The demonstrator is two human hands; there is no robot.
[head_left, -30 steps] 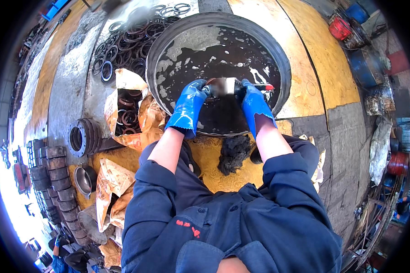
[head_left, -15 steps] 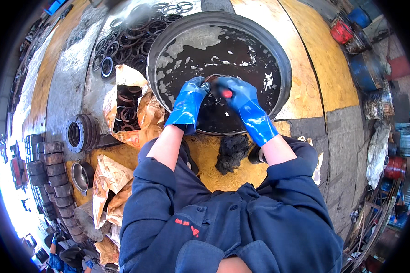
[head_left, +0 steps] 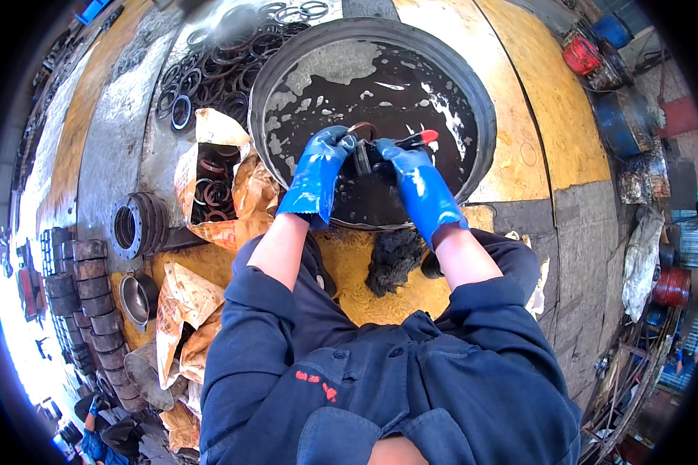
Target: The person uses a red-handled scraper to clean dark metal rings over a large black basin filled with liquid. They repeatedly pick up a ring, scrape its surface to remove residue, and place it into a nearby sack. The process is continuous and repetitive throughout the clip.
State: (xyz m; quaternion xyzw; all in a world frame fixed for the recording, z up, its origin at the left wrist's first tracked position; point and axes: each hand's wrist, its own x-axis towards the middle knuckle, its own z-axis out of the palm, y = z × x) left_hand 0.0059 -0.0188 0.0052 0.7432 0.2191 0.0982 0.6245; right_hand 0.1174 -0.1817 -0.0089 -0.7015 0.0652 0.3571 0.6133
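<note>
Both my hands wear blue rubber gloves and are over a wide black tub (head_left: 485, 116) of dark liquid with patches of foam. My left hand (head_left: 327, 152) is closed around the edge of a brown ring (head_left: 362, 127), which stands up above the fingers. In my closed right hand (head_left: 405, 161) is a black-handled tool with a red end (head_left: 428, 136) pointing right; its working end is not clear. A dark grey flat piece (head_left: 363, 158) shows between the hands, and I cannot tell which item it belongs to.
A heap of dark rings (head_left: 225, 74) lies left of the tub. Nearer stands a torn paper sack (head_left: 256, 194) holding more rings. Thick flanged rings (head_left: 136, 225), a metal bowl (head_left: 138, 300) and stacked black cylinders (head_left: 101, 298) are at left. A black clump (head_left: 394, 263) lies between my feet.
My right hand has turned and shifted slightly, bringing the tool's red end farther right and up. The brown ring stands more visibly above my left fingers.
</note>
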